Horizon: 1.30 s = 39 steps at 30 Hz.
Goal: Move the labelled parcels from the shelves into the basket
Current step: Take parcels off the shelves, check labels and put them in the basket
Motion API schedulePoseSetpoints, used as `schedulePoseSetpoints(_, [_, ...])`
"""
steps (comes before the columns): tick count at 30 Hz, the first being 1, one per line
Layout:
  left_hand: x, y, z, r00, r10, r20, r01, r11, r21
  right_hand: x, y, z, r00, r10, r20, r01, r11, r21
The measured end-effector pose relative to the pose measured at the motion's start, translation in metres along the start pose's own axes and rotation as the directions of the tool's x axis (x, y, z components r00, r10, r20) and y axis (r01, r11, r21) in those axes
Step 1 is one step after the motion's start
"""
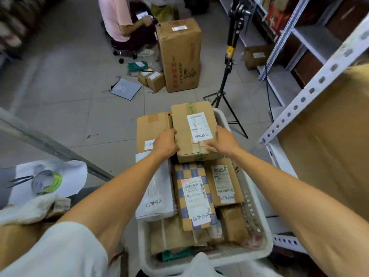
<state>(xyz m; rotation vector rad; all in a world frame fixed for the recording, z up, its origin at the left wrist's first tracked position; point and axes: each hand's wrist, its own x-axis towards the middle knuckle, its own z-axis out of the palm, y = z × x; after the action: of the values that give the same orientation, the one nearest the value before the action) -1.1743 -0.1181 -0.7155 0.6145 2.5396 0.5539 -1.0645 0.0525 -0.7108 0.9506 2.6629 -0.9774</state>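
Here, the floor (79, 116) under the basket (250, 204) is grey tile. Beyond the basket stand a black tripod (227, 76), a tall carton (179, 54), small boxes (154, 79) and a grey mailer (125, 88). Farther beyond the basket is a seated person (115, 19) in a pink top. Right of the basket runs white perforated steel shelving (299, 100). Left of the basket, a tape roll (47, 181) lies on white paper (73, 176).

The basket is white, with a perforated wall, and is packed with labelled cargo:
- a white parcel (157, 192) along its left side
- a blue checked box (195, 198) in its middle
- a brown labelled box (223, 182) on its right side

You hold the top parcel (192, 128) over the basket's far end. Your left hand (165, 143) curls its fingers round the parcel's left edge. Your right hand (223, 142) grips its right edge. Whether it rests on the load cannot be determined.
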Motion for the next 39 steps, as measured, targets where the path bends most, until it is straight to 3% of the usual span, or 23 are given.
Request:
schedulePoseSetpoints(8, [-0.065, 0.039, -0.023, 0.996, 0.064, -0.066, -0.052, 0.985, 0.162, -0.047, -0.023, -0.039, 0.979, -0.186, 0.083, 0.199, 0.958, -0.207])
schedulePoseSetpoints(16, [-0.143, 0.046, -0.032, 0.983, 0.093, -0.157, -0.054, 0.970, 0.238, -0.111, -0.048, -0.043, 0.900, -0.370, 0.228, 0.428, 0.849, -0.311])
schedulePoseSetpoints(23, [-0.216, 0.009, -0.063, 0.972, -0.033, -0.231, 0.111, 0.937, 0.333, -0.163, -0.099, -0.039, 0.789, -0.509, 0.343, 0.607, 0.732, -0.309])
schedulePoseSetpoints(28, [-0.281, -0.025, -0.083, 0.936, -0.157, -0.315, 0.244, 0.934, 0.260, -0.203, -0.143, -0.015, 0.673, -0.607, 0.424, 0.740, 0.562, -0.370])
schedulePoseSetpoints(33, [-0.383, -0.064, -0.066, 0.874, -0.325, -0.362, 0.369, 0.928, 0.058, -0.272, -0.174, 0.030, 0.532, -0.634, 0.562, 0.843, 0.459, -0.281])
schedulePoseSetpoints(37, [-0.486, -0.094, -0.032, 0.749, -0.549, -0.371, 0.566, 0.821, -0.074, -0.349, -0.181, 0.068, 0.326, -0.660, 0.677, 0.943, 0.273, -0.189])
schedulePoseSetpoints(39, [-0.532, -0.102, -0.013, 0.679, -0.639, -0.361, 0.641, 0.756, -0.131, -0.381, -0.178, 0.087, 0.263, -0.640, 0.723, 0.964, 0.203, -0.170])
